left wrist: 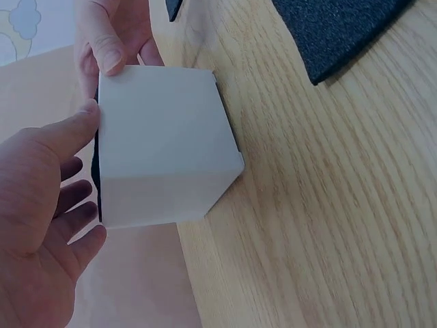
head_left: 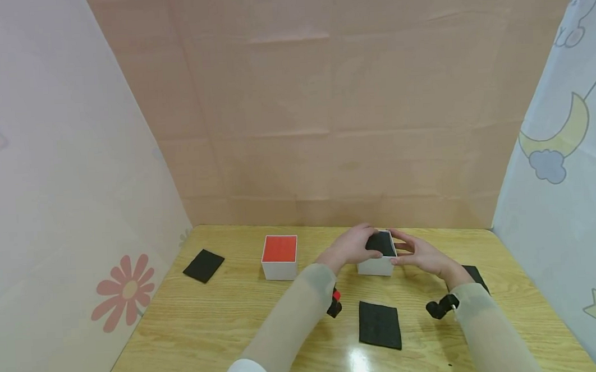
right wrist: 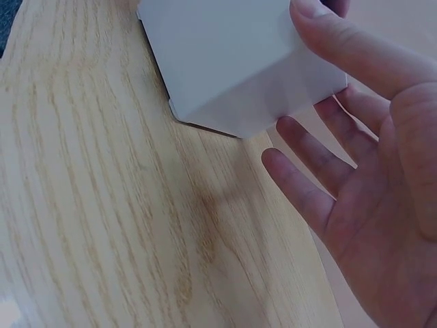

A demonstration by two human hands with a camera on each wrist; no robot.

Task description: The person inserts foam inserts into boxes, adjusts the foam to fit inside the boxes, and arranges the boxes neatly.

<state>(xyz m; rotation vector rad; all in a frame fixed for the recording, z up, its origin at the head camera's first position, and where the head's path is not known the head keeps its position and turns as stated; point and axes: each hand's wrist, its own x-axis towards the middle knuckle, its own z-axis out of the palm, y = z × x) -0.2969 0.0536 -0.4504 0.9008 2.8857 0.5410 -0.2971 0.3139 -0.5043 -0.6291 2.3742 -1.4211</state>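
A small white box (head_left: 375, 267) stands toward the back of the table, with black felt-like material (head_left: 380, 243) in its open top. My left hand (head_left: 351, 245) grips the box at its left side, thumb at the front rim and fingers reaching over toward the back. On the opposite side my right hand (head_left: 423, 255) holds it too, thumb on the front face near the corner and fingers (right wrist: 307, 154) spread along the right side. In the left wrist view the plain front of the box faces the camera, with both thumbs at its upper edge.
Left of it stands another white box (head_left: 280, 270) with a red top (head_left: 280, 249). Black squares lie on the wooden table (head_left: 224, 324): one at far left (head_left: 203, 265), one at front (head_left: 379, 325), one partly behind the right wrist (head_left: 477, 278). Covered walls enclose the back and sides.
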